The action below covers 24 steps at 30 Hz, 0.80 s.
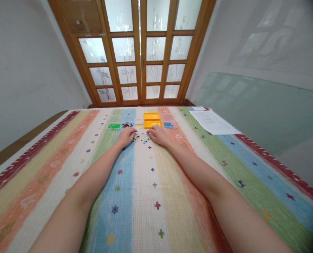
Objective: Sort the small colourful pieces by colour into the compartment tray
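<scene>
Small loose beads point(138, 136) in red, green, blue and dark tones lie scattered on the cloth between my hands. My left hand point(126, 137) rests at their left side, its fingers bent and slightly apart. From the right, my right hand point(158, 135) reaches in with curved fingers, the tips close to the beads. I make out nothing held in either hand. Just beyond stands an open orange-yellow box point(151, 116) with small pieces inside. Clear boxes flank it, holding green beads point(114, 126), dark red beads point(127, 125), a few yellow beads point(139, 125) and blue beads point(168, 125).
A striped, patterned tablecloth point(146, 218) covers the long table. White printed paper point(211, 122) lies at the far right. Behind the table are wooden doors point(143, 63) with glass panes. A glass sheet point(251, 105) leans along the right wall.
</scene>
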### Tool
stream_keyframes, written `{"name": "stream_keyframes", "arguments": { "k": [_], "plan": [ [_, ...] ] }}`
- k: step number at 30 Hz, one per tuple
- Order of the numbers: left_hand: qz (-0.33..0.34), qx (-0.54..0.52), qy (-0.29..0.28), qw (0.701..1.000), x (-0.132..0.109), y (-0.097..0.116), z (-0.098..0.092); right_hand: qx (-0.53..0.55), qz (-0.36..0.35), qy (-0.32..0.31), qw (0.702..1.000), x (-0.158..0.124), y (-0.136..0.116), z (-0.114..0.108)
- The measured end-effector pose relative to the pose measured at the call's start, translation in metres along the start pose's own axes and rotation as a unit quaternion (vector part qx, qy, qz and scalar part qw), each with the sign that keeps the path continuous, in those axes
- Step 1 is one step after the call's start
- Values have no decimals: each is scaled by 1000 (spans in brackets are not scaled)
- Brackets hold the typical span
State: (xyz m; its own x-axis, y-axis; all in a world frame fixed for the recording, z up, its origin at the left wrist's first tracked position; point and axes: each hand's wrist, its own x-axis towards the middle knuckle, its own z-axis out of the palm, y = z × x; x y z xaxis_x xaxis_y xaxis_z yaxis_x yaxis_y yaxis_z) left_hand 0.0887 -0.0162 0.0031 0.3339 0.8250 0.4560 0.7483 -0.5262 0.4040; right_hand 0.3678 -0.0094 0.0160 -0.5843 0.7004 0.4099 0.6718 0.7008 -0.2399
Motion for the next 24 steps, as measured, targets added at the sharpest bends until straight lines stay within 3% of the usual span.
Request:
{"name": "stream_keyframes", "arguments": {
  "k": [10, 16, 24],
  "plan": [
    [25, 9, -19, 999, -2, 9, -2, 7, -1, 13, 1000, 2, -3, 8],
    [23, 17, -21, 999, -1, 12, -3, 30, -46, 6, 998, 2, -10, 7],
    [16, 19, -29, 999, -1, 14, -5, -15, 38, -9, 999, 4, -31, 6]
  ]
}}
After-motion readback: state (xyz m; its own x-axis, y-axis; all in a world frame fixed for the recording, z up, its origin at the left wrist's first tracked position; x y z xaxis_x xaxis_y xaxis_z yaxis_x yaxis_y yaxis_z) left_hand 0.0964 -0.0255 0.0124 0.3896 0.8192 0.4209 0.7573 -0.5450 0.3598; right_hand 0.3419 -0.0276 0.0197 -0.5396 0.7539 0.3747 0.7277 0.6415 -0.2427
